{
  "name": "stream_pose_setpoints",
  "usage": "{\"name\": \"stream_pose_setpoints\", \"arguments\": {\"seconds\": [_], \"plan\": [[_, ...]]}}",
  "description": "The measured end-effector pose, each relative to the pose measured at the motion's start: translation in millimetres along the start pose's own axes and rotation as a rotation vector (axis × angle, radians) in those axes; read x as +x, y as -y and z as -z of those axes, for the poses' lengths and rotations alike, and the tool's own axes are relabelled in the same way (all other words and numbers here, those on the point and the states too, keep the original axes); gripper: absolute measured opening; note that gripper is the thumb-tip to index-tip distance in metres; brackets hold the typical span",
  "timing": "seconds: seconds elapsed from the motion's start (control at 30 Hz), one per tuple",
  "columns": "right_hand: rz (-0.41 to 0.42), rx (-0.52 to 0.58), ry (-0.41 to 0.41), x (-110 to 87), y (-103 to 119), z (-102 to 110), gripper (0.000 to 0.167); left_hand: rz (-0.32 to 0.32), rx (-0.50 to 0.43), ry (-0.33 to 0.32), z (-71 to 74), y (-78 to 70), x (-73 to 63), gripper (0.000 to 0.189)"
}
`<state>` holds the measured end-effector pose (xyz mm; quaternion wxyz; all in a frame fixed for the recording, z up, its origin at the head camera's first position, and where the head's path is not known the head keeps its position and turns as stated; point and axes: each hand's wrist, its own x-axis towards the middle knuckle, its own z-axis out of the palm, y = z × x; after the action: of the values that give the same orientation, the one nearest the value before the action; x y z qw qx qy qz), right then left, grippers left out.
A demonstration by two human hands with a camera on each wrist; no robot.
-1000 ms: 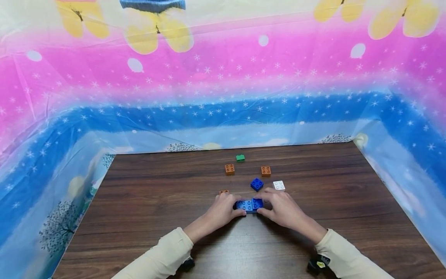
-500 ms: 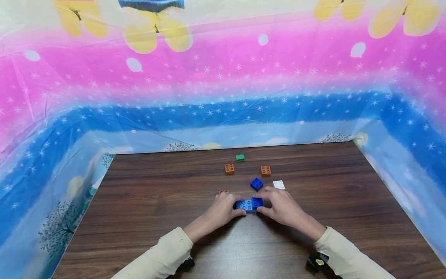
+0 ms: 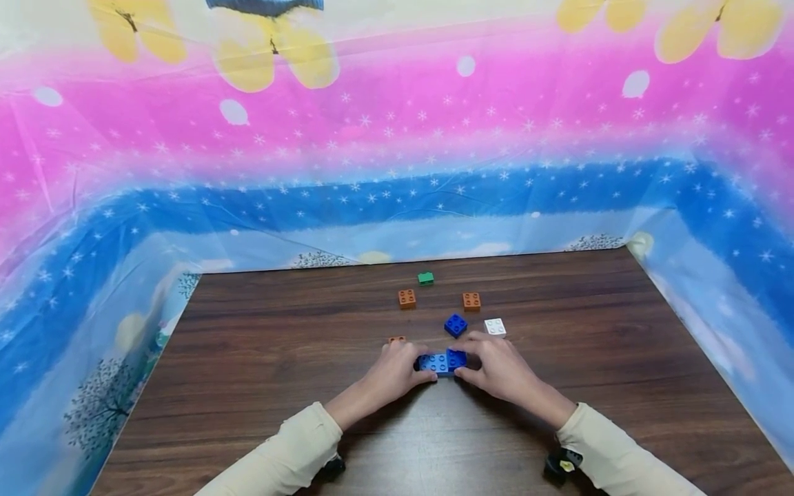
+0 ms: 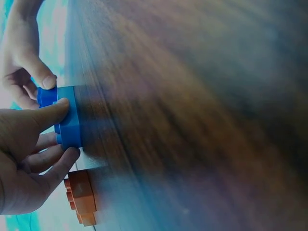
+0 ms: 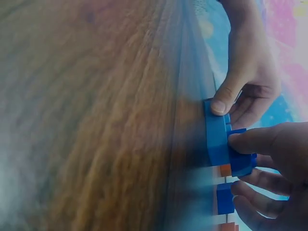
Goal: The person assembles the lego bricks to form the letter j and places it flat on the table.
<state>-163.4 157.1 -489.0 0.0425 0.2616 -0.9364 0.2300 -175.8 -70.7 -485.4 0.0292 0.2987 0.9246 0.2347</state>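
Note:
A long light blue brick (image 3: 434,364) lies on the brown table, studs upward. My left hand (image 3: 392,372) grips its left end, thumb on the near side and fingers on the far side. On the right end sits a square dark blue brick (image 3: 457,359), pinched between the thumb and fingers of my right hand (image 3: 504,366). In the right wrist view this dark blue brick (image 5: 240,161) is stacked on the light blue one (image 5: 216,137), right up against its studs. The left wrist view shows my left thumb pressed on the light blue brick's side (image 4: 71,122).
Beyond my hands lie a loose dark blue brick (image 3: 455,325), a white brick (image 3: 495,326), orange bricks (image 3: 406,299) (image 3: 471,302) and a green brick (image 3: 425,278). Another orange brick (image 3: 397,339) is partly hidden behind my left hand. A printed cloth (image 3: 397,200) borders the table.
The head view has shifted slightly. Both hands keep their hold on the two blue bricks, and the loose bricks stay where they were.

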Motion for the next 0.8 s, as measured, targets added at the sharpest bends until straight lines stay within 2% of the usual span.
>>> {"name": "stream_pose_setpoints", "arguments": {"seconds": [0.37, 0.8], "plan": [[-0.068, 0.134, 0.069, 5.4, -1.9, -1.8, 0.049, -0.004, -0.003, 0.001, 1.5, -1.0, -0.1, 0.039], [-0.054, 0.115, 0.08, 11.8, -6.4, -13.4, 0.044, -0.013, -0.005, -0.009, 1.1, 0.4, 0.2, 0.039]]}}
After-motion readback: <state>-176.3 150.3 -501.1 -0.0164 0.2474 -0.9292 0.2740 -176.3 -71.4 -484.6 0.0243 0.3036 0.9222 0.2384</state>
